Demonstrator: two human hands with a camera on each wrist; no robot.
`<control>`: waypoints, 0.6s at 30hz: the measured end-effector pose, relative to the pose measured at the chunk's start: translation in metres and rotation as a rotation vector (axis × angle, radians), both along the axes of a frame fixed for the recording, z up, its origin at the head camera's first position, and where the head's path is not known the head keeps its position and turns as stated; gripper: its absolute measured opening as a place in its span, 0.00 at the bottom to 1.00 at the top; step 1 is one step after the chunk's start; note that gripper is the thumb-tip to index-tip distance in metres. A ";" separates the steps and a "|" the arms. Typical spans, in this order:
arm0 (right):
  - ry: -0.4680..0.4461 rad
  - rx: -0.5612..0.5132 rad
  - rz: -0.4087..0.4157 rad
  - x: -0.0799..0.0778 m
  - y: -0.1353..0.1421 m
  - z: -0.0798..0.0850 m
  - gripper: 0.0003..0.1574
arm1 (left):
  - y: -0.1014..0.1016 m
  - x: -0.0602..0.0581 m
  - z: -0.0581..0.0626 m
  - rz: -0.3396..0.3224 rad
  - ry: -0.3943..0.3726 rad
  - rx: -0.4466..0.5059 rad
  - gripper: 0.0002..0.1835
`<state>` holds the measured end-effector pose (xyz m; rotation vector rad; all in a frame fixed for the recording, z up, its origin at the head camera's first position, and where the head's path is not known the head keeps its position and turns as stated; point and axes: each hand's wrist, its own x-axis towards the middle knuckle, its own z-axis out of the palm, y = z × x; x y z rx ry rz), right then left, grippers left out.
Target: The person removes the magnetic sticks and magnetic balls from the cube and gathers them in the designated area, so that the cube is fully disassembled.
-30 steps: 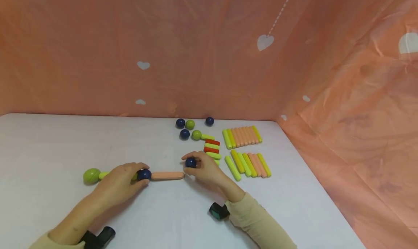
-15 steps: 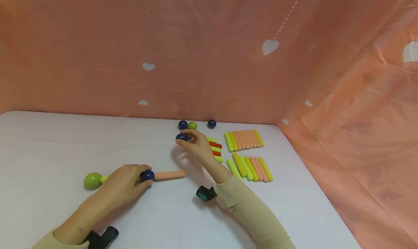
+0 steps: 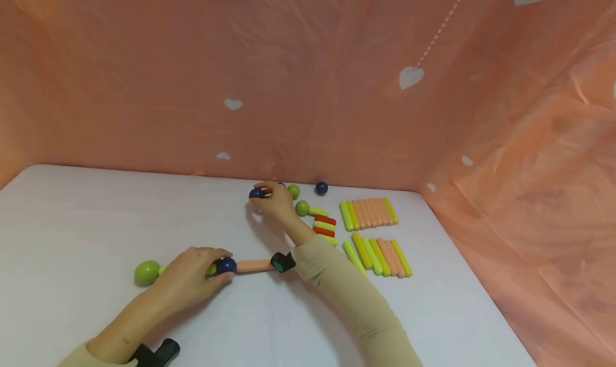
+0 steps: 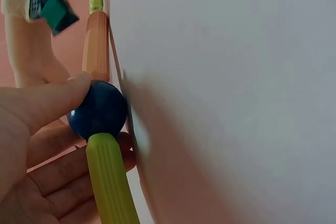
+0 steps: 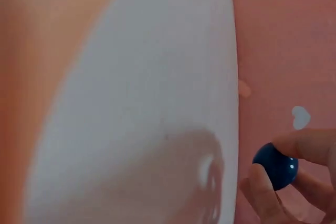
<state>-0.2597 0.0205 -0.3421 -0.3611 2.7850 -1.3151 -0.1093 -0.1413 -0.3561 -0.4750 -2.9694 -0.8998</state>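
My left hand (image 3: 190,276) grips a dark blue ball (image 4: 102,111) between thumb and fingers. In the left wrist view, a yellow-green stick (image 4: 112,182) joins one side of the ball and a peach stick (image 4: 96,45) the opposite side. A large green ball (image 3: 146,273) ends this chain at the left; my hand covers part of the sticks between. Farther back, my right hand (image 3: 280,205) pinches another dark blue ball (image 5: 276,167) above the table. In the head view, this hand partly hides a dark ball behind it.
Green balls (image 3: 294,191) and a lone blue ball (image 3: 321,188) lie near the table's back edge. Short red and yellow-green sticks (image 3: 325,225) are stacked beside two rows of long sticks (image 3: 370,213) at the right. Peach cloth (image 3: 308,89) hangs behind.
My right hand has moved back and to the left with its blue ball, away from the peach stick's end. My left hand keeps its grip on the chain. The head view has shifted slightly.
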 end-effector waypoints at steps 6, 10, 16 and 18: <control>-0.061 0.070 -0.025 -0.006 -0.008 -0.002 0.24 | 0.000 0.003 -0.001 0.002 0.023 0.020 0.18; -0.068 0.117 -0.003 -0.007 -0.008 -0.005 0.23 | 0.001 0.005 -0.002 0.006 0.029 0.032 0.18; -0.008 0.211 0.066 -0.011 -0.007 -0.010 0.23 | -0.001 0.004 -0.002 0.003 0.022 0.018 0.19; 0.006 0.227 0.084 -0.011 -0.006 -0.009 0.26 | -0.001 0.003 -0.001 0.006 0.025 0.012 0.19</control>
